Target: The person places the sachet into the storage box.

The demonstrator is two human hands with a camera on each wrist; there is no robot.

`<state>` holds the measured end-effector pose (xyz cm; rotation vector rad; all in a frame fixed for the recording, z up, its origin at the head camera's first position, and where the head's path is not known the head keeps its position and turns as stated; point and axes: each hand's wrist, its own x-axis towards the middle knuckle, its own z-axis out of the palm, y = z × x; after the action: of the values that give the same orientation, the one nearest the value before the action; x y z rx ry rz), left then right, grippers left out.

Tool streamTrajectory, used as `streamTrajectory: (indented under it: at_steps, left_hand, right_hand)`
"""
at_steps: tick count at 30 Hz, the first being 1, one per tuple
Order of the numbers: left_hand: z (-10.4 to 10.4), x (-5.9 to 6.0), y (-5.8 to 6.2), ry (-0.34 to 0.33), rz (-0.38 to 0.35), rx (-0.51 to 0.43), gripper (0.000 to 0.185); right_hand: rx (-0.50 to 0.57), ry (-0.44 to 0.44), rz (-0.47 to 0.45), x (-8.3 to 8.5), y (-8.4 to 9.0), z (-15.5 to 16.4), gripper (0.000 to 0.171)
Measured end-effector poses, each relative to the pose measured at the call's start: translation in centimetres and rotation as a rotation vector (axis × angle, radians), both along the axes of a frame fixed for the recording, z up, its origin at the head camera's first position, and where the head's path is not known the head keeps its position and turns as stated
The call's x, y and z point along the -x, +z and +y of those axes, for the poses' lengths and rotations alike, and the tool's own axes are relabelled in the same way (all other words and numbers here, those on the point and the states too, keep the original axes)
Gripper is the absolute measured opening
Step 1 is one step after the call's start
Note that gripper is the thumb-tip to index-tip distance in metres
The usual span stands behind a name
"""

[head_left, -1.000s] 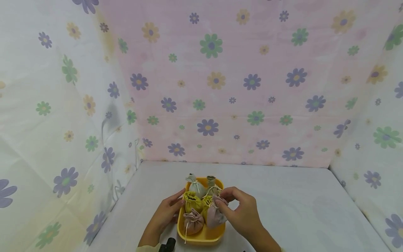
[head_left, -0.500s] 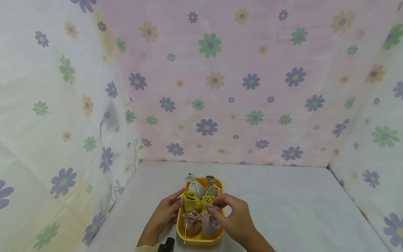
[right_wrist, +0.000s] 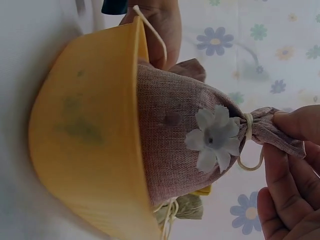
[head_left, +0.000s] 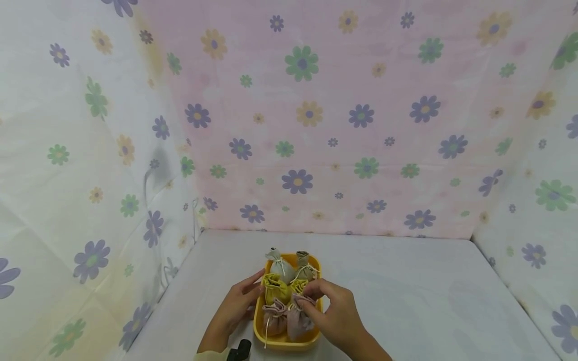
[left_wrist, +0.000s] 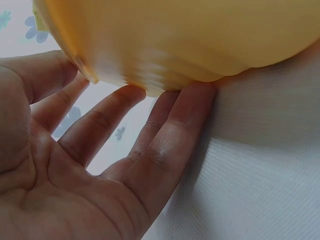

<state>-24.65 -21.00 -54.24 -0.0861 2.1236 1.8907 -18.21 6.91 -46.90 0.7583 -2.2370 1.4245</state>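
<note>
My right hand [head_left: 340, 312] pinches the gathered neck of a mauve drawstring pouch [head_left: 298, 325] at the front right of a yellow plastic tray [head_left: 285, 346]. In the right wrist view a white fabric flower [right_wrist: 212, 140] shows on this pouch, whose lower part is hidden behind the tray wall. Fingertips of my left hand [left_wrist: 100, 150] touch the tray's outer left side, fingers extended. A dusty-pink pouch [head_left: 274, 323] sits beside the held one. Behind them are two yellow pouches, one [head_left: 276, 291] on the left and one [head_left: 299, 286] partly covered by my right hand.
At the tray's far end stand a pale grey-green pouch [head_left: 282, 271] and an olive-brown pouch [head_left: 305, 272]. The tray rests on a white-covered table [head_left: 406, 291]. Flower-printed cloth [head_left: 334, 150] walls the back and both sides.
My right hand has lowered the mauve pouch into the tray's front right and shifted slightly left, still pinching its neck. My left hand has stayed at the tray's side.
</note>
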Motion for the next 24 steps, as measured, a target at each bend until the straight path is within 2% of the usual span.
streamTrajectory:
  at_steps: [8, 18, 21, 24]
  left_hand:
    - [0.2, -0.1, -0.1, 0.011, -0.004, 0.024, 0.067]
    - [0.2, -0.1, 0.0, 0.014, 0.027, 0.04, 0.065]
    - [0.3, -0.1, 0.2, 0.024, 0.036, 0.071, 0.063]
    - [0.6, 0.0, 0.6, 0.075, 0.088, 0.163, 0.059]
  right_hand:
    - [-0.039, -0.023, -0.057, 0.1, -2.3, 0.4, 0.017]
    - [-0.065, 0.024, -0.023, 0.0, -4.5, 0.7, 0.016]
    - [-0.085, 0.049, -0.015, 0.1, -4.6, 1.1, 0.017]
    - [-0.144, 0.041, -0.046, 0.3, -4.2, 2.3, 0.023]
